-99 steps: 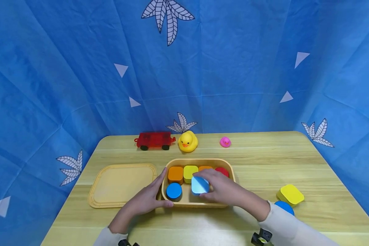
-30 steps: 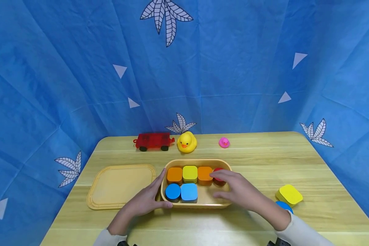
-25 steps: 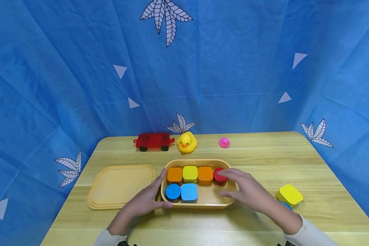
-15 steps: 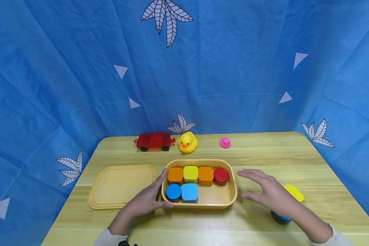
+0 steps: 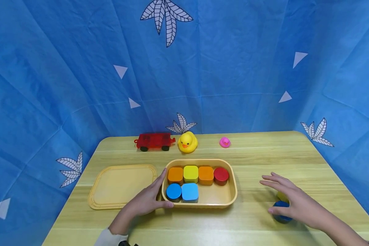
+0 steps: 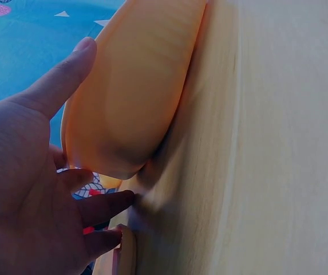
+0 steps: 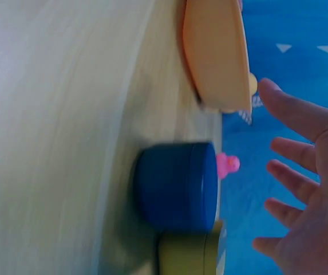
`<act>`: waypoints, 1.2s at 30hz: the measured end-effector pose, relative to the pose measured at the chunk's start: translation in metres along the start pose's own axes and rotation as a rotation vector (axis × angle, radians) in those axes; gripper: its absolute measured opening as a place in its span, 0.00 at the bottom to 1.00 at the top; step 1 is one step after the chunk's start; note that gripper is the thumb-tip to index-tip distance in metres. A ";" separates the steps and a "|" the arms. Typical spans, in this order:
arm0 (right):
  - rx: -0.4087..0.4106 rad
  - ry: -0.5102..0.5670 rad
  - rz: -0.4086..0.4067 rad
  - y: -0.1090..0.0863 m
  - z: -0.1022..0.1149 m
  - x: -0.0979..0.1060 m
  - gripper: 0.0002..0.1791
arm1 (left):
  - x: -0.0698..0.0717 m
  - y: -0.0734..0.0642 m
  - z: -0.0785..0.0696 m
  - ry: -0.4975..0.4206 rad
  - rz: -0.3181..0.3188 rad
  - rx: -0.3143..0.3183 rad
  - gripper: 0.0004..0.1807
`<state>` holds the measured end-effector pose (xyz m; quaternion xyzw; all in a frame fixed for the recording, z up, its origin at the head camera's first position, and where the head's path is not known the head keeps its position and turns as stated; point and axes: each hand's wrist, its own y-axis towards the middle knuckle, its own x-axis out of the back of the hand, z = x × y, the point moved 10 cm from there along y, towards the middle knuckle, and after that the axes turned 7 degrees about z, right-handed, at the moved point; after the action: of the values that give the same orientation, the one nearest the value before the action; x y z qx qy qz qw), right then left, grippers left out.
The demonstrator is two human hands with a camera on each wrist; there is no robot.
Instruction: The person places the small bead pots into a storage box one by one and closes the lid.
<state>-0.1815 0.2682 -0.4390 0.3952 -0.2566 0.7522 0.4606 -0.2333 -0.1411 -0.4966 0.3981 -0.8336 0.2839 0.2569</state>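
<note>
A pale orange box stands in the middle of the table. Inside are a back row of orange, yellow-green, orange and red blocks, plus a round blue block and a light blue block at front left. My left hand rests against the box's left end, thumb at the front corner and fingers fairly straight. Over at the right, my right hand hovers with fingers spread above another round blue block and a yellow block. In the right wrist view nothing lies between its fingers.
A flat pale orange lid lies left of the box. Along the table's back edge are a red toy wagon, a yellow rubber duck and a small pink duck. A blue cloth hangs behind.
The light blue block, earlier in my right hand, now sits beside the round blue block in the box. My right hand has let go and moved right. My left hand stays put.
</note>
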 end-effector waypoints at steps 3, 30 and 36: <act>-0.006 0.003 0.030 -0.009 -0.013 -0.002 0.44 | 0.000 0.000 0.000 -0.001 0.000 -0.006 0.63; 0.188 -0.086 -0.102 -0.021 -0.016 0.000 0.39 | -0.003 0.000 0.005 -0.003 0.009 0.010 0.63; 0.185 -0.074 -0.079 -0.011 0.000 0.005 0.37 | -0.002 0.000 0.005 0.003 0.004 0.020 0.63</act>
<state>-0.1730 0.2753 -0.4343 0.4733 -0.1870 0.7389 0.4417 -0.2337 -0.1435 -0.5017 0.3987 -0.8311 0.2933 0.2535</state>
